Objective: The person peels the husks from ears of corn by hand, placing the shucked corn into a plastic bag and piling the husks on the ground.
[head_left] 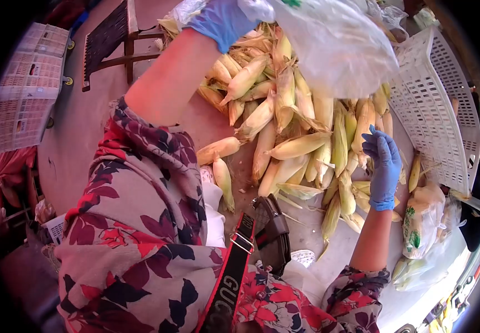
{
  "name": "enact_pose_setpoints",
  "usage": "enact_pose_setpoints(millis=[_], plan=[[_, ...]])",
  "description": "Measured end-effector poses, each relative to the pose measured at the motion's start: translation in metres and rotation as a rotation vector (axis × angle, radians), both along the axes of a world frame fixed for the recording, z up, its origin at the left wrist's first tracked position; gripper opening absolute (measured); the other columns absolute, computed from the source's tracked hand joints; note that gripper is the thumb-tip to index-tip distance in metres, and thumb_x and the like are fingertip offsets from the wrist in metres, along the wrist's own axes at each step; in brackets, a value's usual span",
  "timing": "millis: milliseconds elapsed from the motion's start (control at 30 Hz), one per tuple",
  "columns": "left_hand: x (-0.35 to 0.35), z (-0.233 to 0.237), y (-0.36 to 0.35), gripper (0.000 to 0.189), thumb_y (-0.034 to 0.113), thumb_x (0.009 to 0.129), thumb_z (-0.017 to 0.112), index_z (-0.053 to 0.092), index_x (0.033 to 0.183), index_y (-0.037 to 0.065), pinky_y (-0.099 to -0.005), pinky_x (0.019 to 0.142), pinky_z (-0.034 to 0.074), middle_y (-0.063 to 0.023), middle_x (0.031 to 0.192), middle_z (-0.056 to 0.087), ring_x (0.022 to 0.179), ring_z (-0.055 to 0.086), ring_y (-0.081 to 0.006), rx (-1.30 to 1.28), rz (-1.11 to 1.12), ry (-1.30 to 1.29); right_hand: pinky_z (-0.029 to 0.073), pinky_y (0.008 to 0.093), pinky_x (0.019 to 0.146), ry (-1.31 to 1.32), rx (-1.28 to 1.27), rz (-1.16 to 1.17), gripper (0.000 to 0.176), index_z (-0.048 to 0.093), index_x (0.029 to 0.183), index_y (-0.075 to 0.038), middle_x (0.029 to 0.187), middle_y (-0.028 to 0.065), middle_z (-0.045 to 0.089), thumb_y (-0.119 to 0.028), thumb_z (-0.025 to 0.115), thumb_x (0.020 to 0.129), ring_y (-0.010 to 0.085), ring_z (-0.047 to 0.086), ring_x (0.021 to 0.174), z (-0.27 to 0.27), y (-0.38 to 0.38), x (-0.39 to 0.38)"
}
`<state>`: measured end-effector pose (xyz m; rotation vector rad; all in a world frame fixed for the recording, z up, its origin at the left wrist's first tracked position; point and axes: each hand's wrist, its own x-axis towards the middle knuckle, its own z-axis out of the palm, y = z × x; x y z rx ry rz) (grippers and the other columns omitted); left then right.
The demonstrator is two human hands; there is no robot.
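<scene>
My left hand [226, 23], in a blue glove, is at the top of the head view. It grips a clear plastic bag [334, 47] with green print, though its fingers are partly hidden at the frame edge. Beneath the bag lies a heap of corn cobs [298, 145] in pale yellow-green husks. Lower on the right, my right hand [383, 169] wears a matching glove and hovers over the right side of the heap. Its fingers are loosely bent and apart, with nothing between them.
A white plastic crate [437, 105] stands tilted to the right of the heap. Filled plastic bags [424, 219] sit below it. On the left are a dark folding chair [109, 47] and stacked wheeled crates [29, 83]. A strapped bag [271, 233] hangs at my front.
</scene>
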<state>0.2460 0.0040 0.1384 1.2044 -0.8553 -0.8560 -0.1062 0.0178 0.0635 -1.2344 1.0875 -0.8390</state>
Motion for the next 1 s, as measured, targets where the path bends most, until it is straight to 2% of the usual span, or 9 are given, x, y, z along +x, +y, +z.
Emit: enact_pose_setpoints(millis=[133, 267, 400, 467, 667, 733, 800, 933, 1000], plan=[[0.122, 0.018, 0.055, 0.029, 0.027, 0.079, 0.059, 0.059, 0.093, 0.002, -0.0323, 0.06, 0.048, -0.0111, 0.082, 0.064, 0.07, 0.061, -0.0232, 0.024, 0.34, -0.706, 0.044, 0.0214, 0.068, 0.198, 0.074, 0.103, 0.024, 0.06, 0.101, -0.003, 0.088, 0.0048, 0.064, -0.022, 0.05, 0.092, 0.0083, 0.055, 0.073, -0.031, 0.001, -0.027], [0.235, -0.056, 0.138, 0.039, 0.038, 0.079, 0.058, 0.059, 0.1, 0.005, -0.0379, 0.063, 0.049, -0.018, 0.088, 0.065, 0.077, 0.064, -0.0311, 0.439, 0.49, -1.332, 0.044, 0.0213, 0.064, 0.373, 0.163, 0.193, 0.022, 0.061, 0.1, -0.004, 0.087, 0.0004, 0.063, -0.022, 0.051, 0.091, 0.0066, 0.053, 0.071, -0.064, 0.002, -0.048], [0.267, -0.151, 0.216, 0.054, 0.041, 0.076, 0.059, 0.051, 0.115, 0.005, -0.0454, 0.084, 0.043, -0.0241, 0.106, 0.058, 0.1, 0.055, -0.0407, 1.2, 0.387, -1.235, 0.046, 0.0285, 0.071, 0.685, -0.085, 0.185, 0.025, 0.061, 0.094, 0.0, 0.082, 0.0096, 0.063, -0.023, 0.057, 0.085, 0.0163, 0.058, 0.075, -0.098, -0.005, -0.057], [0.282, -0.205, 0.252, 0.062, 0.042, 0.068, 0.067, 0.052, 0.115, 0.005, -0.0437, 0.084, 0.044, -0.0251, 0.105, 0.058, 0.099, 0.055, -0.0406, 1.144, 0.176, -1.407, 0.048, 0.0315, 0.073, 0.741, -0.152, 0.157, 0.027, 0.062, 0.096, -0.001, 0.089, 0.0134, 0.065, -0.024, 0.058, 0.082, 0.0219, 0.062, 0.078, -0.098, -0.008, -0.047], [0.219, -0.128, 0.175, 0.059, 0.042, 0.062, 0.072, 0.06, 0.107, 0.005, -0.0394, 0.079, 0.046, -0.0181, 0.098, 0.063, 0.091, 0.061, -0.0303, 1.432, -0.334, -1.458, 0.048, 0.0355, 0.074, 0.669, -0.286, 0.163, 0.03, 0.062, 0.098, -0.001, 0.095, 0.0168, 0.063, -0.026, 0.06, 0.081, 0.0273, 0.062, 0.082, -0.104, -0.021, 0.009], [0.155, -0.071, 0.134, 0.057, 0.038, 0.068, 0.072, 0.058, 0.109, 0.001, -0.0342, 0.084, 0.045, -0.0143, 0.105, 0.063, 0.096, 0.061, -0.0244, 1.424, -0.148, -1.419, 0.048, 0.0366, 0.076, 0.665, -0.339, 0.2, 0.034, 0.06, 0.102, -0.001, 0.097, 0.0178, 0.061, -0.027, 0.06, 0.081, 0.0283, 0.061, 0.085, -0.117, -0.032, 0.036], [0.136, -0.065, 0.117, 0.047, 0.032, 0.077, 0.067, 0.058, 0.111, 0.001, -0.0339, 0.081, 0.046, -0.0134, 0.1, 0.064, 0.091, 0.062, -0.0214, 0.935, 0.008, -1.32, 0.046, 0.0381, 0.081, 0.77, -0.446, 0.152, 0.047, 0.056, 0.105, 0.001, 0.098, 0.0189, 0.061, -0.035, 0.064, 0.077, 0.0313, 0.058, 0.092, -0.131, -0.046, 0.064], [0.051, -0.08, 0.079, 0.037, 0.025, 0.082, 0.062, 0.057, 0.111, 0.004, -0.0328, 0.079, 0.047, -0.0129, 0.101, 0.063, 0.091, 0.062, -0.0235, 0.589, -0.175, -1.082, 0.046, 0.0375, 0.082, 1.103, -0.067, 0.097, 0.069, 0.05, 0.106, 0.003, 0.102, 0.0203, 0.059, -0.047, 0.072, 0.064, 0.0318, 0.056, 0.099, -0.148, -0.056, 0.108], [0.016, -0.109, 0.069, 0.042, 0.024, 0.081, 0.063, 0.052, 0.117, 0.004, -0.0343, 0.088, 0.043, -0.0158, 0.115, 0.057, 0.106, 0.055, -0.0273, 0.468, -0.354, -1.091, 0.047, 0.0359, 0.078, 1.193, -0.275, 0.05, 0.072, 0.046, 0.108, 0.005, 0.1, 0.0198, 0.058, -0.045, 0.072, 0.065, 0.0289, 0.057, 0.097, -0.147, -0.037, 0.116]])
